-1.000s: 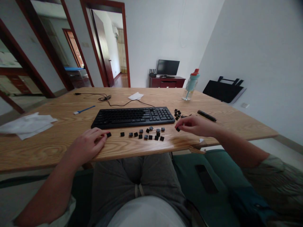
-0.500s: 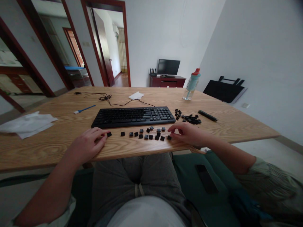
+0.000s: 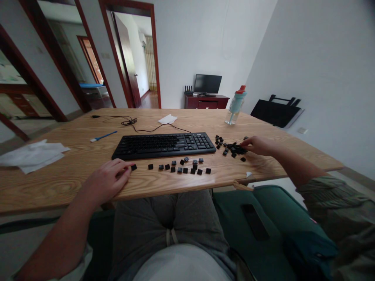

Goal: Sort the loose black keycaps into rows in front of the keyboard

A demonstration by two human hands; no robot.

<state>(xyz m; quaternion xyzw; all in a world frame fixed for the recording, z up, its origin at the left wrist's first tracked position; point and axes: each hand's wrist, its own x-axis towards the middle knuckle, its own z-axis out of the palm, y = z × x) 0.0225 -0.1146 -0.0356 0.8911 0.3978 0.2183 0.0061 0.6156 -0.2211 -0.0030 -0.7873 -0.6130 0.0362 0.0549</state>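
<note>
My left hand (image 3: 113, 177) rests on the table's near edge, its fingers curled together and their tips against a black keycap (image 3: 134, 167). From there a loose scatter of several keycaps (image 3: 185, 170) stretches to the right, in front of the black keyboard (image 3: 164, 145). My right hand (image 3: 259, 145) is at the pile of keycaps (image 3: 235, 148) right of the keyboard. Its thumb and fingers are pinched at the pile's right side; what lies between the tips is hidden. Many of the keyboard's left-hand keys look bare, though the detail is small.
A bottle (image 3: 235, 105) with a red lid stands behind the pile. Left of the keyboard lie a blue brush (image 3: 104, 136) and white paper sheets (image 3: 33, 154). The coiled cable (image 3: 129, 121) runs behind it, beside a tissue (image 3: 168, 119). A phone (image 3: 254, 221) lies on the green seat.
My right hand has moved from the row of keycaps right and away from me to the pile, uncovering a small white scrap near the edge. My left hand stays at its keycap.
</note>
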